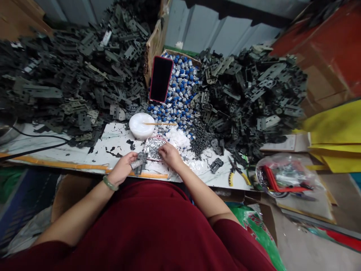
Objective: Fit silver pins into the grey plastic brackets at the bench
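Observation:
My left hand, with a bangle at the wrist, is closed on a grey metal part near the table's front edge. Just right of it lies a small pink-rimmed tray full of small silvery pieces. The fingers of my right hand are pinched together at the tray's right side; whatever they hold is too small to make out. Behind the tray stands a white bowl with a thin stick across its rim. White pieces are heaped behind my right hand.
Dark metal parts are piled at left and right. Between them, a phone leans before blue-and-white pieces. Yellow-handled pliers and a plastic bag of items lie at right. A black cable crosses the left.

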A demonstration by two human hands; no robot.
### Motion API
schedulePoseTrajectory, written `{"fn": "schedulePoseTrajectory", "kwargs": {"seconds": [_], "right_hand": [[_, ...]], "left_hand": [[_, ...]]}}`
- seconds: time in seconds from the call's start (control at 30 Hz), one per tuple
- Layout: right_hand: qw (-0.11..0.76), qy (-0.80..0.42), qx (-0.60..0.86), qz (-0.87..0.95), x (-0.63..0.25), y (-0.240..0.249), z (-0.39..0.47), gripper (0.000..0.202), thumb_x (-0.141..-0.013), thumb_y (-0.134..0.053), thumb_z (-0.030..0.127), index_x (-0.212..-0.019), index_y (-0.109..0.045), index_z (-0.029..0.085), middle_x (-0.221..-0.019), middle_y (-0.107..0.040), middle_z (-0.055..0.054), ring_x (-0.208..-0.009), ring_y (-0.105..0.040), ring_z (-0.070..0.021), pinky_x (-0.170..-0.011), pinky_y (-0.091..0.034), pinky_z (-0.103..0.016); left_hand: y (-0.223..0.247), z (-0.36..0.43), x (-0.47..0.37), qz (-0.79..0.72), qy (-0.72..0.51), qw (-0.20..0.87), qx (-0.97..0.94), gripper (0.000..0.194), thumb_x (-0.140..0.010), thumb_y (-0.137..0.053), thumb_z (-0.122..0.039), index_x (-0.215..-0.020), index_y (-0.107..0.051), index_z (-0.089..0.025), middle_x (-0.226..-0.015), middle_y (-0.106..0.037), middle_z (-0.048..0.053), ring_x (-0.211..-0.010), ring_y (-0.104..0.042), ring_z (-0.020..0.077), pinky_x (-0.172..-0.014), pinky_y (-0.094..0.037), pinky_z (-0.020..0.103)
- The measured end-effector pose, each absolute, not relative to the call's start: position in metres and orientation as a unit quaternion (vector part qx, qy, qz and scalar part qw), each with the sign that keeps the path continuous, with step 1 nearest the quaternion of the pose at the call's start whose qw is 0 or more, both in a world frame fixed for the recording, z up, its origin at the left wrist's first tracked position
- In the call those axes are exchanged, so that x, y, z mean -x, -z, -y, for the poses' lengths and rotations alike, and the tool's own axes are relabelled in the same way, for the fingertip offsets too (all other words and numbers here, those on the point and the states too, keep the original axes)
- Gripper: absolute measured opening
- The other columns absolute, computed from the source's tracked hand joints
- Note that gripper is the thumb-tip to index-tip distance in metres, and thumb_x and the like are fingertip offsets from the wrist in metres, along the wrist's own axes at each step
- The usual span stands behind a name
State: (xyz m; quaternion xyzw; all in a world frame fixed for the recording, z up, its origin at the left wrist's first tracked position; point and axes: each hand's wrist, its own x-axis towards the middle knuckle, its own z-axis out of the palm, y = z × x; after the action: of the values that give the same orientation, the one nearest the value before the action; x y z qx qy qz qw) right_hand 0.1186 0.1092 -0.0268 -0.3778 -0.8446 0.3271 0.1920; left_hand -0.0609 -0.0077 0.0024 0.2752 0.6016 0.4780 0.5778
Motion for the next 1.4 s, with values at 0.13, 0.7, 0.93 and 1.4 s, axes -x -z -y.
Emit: {"fn": "schedulePoseTrajectory", "kwargs": {"seconds": [0.13, 0.7, 0.93, 1.4], "right_hand": [[0.258, -0.432, 0.391, 0.771, -0.124, 0.018, -0.101, 0.006, -0.08, -0.059, 0.016, -0.078, -0.065, 0.017, -0.079, -0.065, -0.002, -0.076, -0.059, -0.0138, -0.072, -0.048, -0.026], [0.261, -0.314, 0.353, 0.842, -0.125, -0.001, -0.085, 0.008, -0.081, -0.058, 0.016, -0.079, -0.065, 0.02, -0.079, -0.066, -0.003, -0.081, -0.059, -0.0161, -0.076, -0.046, -0.028], [0.271, -0.324, 0.37, 0.827, -0.123, 0.004, -0.073, 0.01, -0.086, -0.055, 0.022, -0.083, -0.065, 0.02, -0.082, -0.067, -0.003, -0.078, -0.06, -0.0144, -0.075, -0.047, -0.026], [0.228, -0.373, 0.433, 0.788, -0.124, 0.0, -0.052, 0.008, -0.08, -0.055, 0.015, -0.079, -0.061, 0.02, -0.081, -0.065, -0.001, -0.078, -0.06, -0.0138, -0.071, -0.046, -0.024]], "left_hand": [[-0.005, -0.003, 0.031, -0.586, -0.501, 0.608, -0.19, 0.036, -0.052, -0.08, -0.028, -0.077, -0.058, -0.016, -0.067, -0.061, -0.001, -0.056, -0.053, 0.0107, -0.049, -0.041, 0.021], [-0.007, -0.004, 0.013, -0.565, -0.502, 0.622, -0.202, 0.033, -0.058, -0.077, -0.028, -0.072, -0.049, -0.019, -0.057, -0.057, -0.005, -0.045, -0.048, 0.0077, -0.041, -0.035, 0.018], [-0.01, -0.003, 0.014, -0.566, -0.5, 0.627, -0.19, 0.037, -0.054, -0.078, -0.026, -0.075, -0.049, -0.019, -0.057, -0.056, -0.006, -0.047, -0.052, 0.0101, -0.043, -0.04, 0.02], [-0.014, 0.001, 0.009, -0.551, -0.49, 0.644, -0.203, 0.04, -0.049, -0.082, -0.025, -0.073, -0.05, -0.018, -0.058, -0.06, -0.005, -0.048, -0.055, 0.0103, -0.047, -0.048, 0.023]]}}
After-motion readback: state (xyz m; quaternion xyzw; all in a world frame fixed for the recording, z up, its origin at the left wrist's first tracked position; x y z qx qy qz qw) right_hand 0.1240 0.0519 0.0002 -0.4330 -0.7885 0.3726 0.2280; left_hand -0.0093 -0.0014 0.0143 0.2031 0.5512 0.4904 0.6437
